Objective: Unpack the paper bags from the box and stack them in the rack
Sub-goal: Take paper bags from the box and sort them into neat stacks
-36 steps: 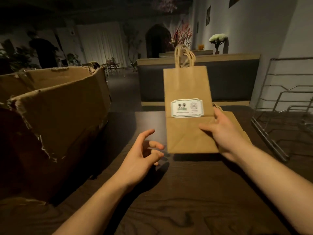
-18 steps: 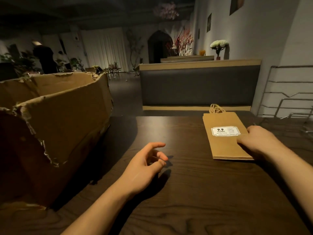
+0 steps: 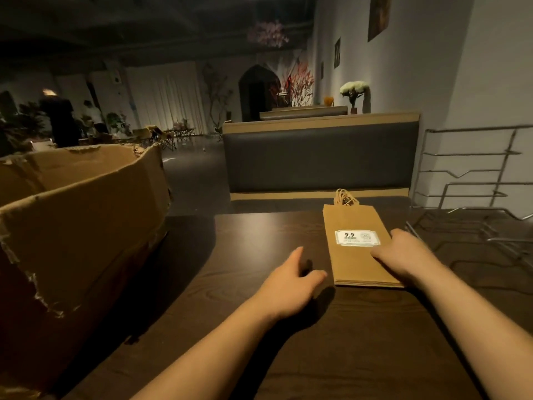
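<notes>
My right hand [image 3: 403, 255] has laid the bag flat on the stack of bags [image 3: 357, 249] on the table [image 3: 346, 342], fingers resting on it. Left hand [image 3: 288, 284] reaches in, loosely spread, empty. Rack [image 3: 476, 197] still unfilled; box [image 3: 86, 212] at left.

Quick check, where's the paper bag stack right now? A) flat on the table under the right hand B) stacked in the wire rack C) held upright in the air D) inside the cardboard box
A: the paper bag stack lies flat on the table, with the right hand resting on it; the wire rack stands to its right and the cardboard box to its left.
</notes>
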Available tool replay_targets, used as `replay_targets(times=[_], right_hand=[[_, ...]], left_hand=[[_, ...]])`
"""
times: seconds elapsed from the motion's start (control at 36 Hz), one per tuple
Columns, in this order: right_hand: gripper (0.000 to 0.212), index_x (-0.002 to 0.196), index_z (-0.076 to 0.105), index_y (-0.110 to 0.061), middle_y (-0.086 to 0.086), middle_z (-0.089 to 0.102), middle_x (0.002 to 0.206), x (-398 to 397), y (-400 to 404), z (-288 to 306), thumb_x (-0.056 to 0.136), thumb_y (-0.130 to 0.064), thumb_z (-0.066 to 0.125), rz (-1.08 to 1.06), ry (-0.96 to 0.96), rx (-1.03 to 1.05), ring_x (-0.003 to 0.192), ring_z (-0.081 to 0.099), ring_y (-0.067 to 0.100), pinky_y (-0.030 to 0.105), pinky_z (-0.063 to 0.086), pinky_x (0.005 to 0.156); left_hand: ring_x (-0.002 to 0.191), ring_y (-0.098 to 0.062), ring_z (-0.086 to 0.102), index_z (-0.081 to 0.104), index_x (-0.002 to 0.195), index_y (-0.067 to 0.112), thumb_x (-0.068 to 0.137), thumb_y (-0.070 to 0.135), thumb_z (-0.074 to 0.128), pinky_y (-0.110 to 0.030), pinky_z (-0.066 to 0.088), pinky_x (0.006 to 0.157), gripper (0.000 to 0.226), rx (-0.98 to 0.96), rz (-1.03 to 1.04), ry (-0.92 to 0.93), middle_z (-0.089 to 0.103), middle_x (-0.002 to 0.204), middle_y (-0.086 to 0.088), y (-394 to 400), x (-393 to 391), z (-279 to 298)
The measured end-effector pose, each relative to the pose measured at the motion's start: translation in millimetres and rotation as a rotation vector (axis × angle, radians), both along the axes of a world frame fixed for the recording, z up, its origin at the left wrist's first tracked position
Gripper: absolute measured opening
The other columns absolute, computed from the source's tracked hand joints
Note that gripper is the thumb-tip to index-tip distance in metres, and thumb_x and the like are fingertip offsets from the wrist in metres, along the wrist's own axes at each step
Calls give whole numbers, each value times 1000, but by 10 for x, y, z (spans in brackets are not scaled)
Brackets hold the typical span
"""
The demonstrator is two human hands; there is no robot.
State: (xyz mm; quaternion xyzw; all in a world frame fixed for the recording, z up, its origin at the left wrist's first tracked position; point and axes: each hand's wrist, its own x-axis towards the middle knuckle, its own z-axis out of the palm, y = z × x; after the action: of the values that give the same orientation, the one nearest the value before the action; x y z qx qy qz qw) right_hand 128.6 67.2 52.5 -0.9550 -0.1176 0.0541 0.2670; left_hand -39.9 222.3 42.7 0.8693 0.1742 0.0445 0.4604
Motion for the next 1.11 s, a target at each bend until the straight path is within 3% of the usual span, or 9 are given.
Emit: replay_targets(times=[0.11,0.25,0.42,0.5,0.67,0.75,0.83,1.0,1.11], right_hand=[[45,127,55,-8,14,65,124,-31,94,-106,93,-37,60,28,-22,55,114,60,34,41,48,98],[51,128,55,-22,11,63,126,-101,211,-244,86,-48,43,65,-53,67,120,52,38,45,39,102],[48,136,50,-31,8,58,135,-278,329,-236,90,-44,50,102,50,245,128,46,37,51,41,106],[50,139,50,-31,3,60,134,-375,386,-255,91,-42,59,149,66,324,125,52,32,51,45,104],[76,156,29,-20,1,51,146,-478,388,-188,92,-16,70,216,176,539,130,51,21,33,45,99],[84,155,29,-20,1,61,130,-481,421,-147,86,-9,76,189,343,721,119,59,22,46,51,100],[54,132,57,-20,-1,76,104,-500,443,-52,84,-5,75,253,473,860,103,69,20,44,56,89],[58,124,52,-27,-7,71,111,-619,498,78,77,-7,80,316,183,943,104,66,11,36,54,83],[62,122,57,-17,6,73,112,-571,494,-3,69,-20,89,286,260,966,102,71,25,49,58,88]], left_hand=[[128,-23,51,44,129,34,79,62,50,-51,32,116,57,78,12,52,58,137,3,-153,398,-70],[127,-16,53,30,153,23,99,25,60,-28,41,101,62,-271,126,-103,53,140,5,-124,455,-9],[70,-22,63,41,146,4,95,0,58,-33,56,55,54,-964,332,-203,67,85,-10,150,408,4],[73,-27,65,62,111,-7,91,-3,59,-35,57,58,21,-958,432,-173,68,84,-16,215,387,-36],[88,-25,67,63,94,2,88,-15,50,-30,59,69,23,-865,303,-122,72,100,-16,309,257,-27],[77,-21,67,61,105,1,88,-19,46,-26,54,62,30,-770,236,-203,71,98,-21,342,168,6],[91,-21,65,57,121,8,89,-13,51,-30,54,74,38,-593,190,-287,68,109,-14,357,137,92],[112,-18,63,50,125,19,86,-12,55,-35,54,94,50,-444,149,-512,65,120,-4,334,131,194],[115,-15,63,52,130,20,88,1,62,-34,53,97,46,-411,97,-589,66,122,-2,389,123,131]])
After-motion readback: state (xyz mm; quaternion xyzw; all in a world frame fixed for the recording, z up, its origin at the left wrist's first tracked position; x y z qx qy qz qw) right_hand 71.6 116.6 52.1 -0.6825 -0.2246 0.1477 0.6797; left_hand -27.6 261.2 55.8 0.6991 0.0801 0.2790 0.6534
